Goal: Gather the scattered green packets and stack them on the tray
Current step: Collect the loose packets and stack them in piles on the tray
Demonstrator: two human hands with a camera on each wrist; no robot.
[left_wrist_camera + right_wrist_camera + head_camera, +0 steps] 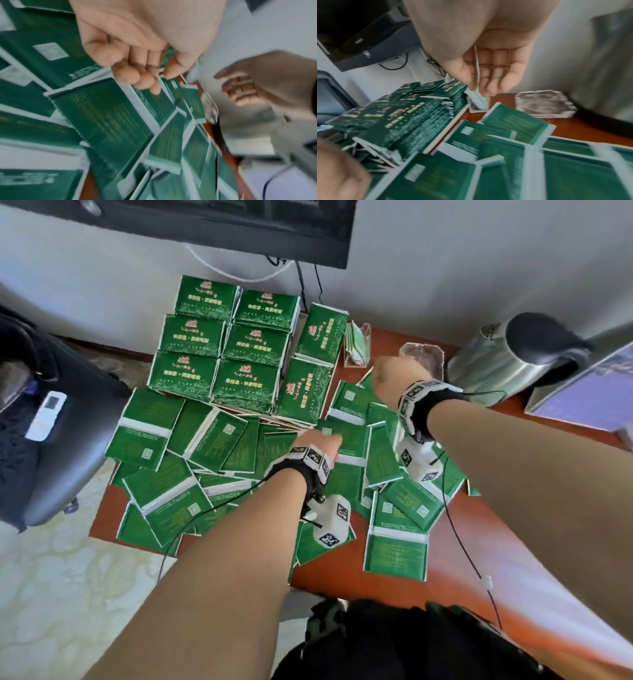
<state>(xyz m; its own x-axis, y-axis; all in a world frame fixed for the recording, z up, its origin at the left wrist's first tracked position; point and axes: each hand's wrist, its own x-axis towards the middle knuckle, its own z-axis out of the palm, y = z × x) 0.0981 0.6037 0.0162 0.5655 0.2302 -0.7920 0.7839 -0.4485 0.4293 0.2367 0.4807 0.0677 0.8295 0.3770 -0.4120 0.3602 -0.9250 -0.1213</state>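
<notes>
- Packets, scattered [219, 436]: most lie face-down w/ white seam strips up, overlapping in a loose heap on the red-brown tabletop [404, 580], just near-side of the stacks. Some hang off the tabletop's left edge.
- Stacks [219, 364]: neat columns of face-up packets, two rows side by side plus a turned column at their right; they sit at the tabletop's far-left part. Tray itself is hidden under them, only a pale edge [447, 124] shows at the stacks' right side – cannot tell its full extent.
- Left hand [317, 445]: over the heap, just near-side of the stacks' right corner. Fingers [137, 75] loosely curled, tips close to a packet's edge; left-wrist view shows nothing gripped yet. Judgement: abt to pick one up.
- How to do it well, imo: slide a fingertip under a raised seam edge, pinch one packet or a small aligned few, not a fistful; slick film pkts will likely slip apart. Flip printed face up to match the stacks, square edges before setting down. Take the overhanging ones early, they could drop.
- Right hand [397, 378]: raised, right of the stacks, above a clear holder w/ small sachets [356, 344]. Palm open, fingers [494, 75] straight-ish, holding nothing.
- Glass ashtray [544, 104]: right of the stacks, beyond the heap; keep clear.
- Steel canister [493, 361]: further right of the stacks.
</notes>
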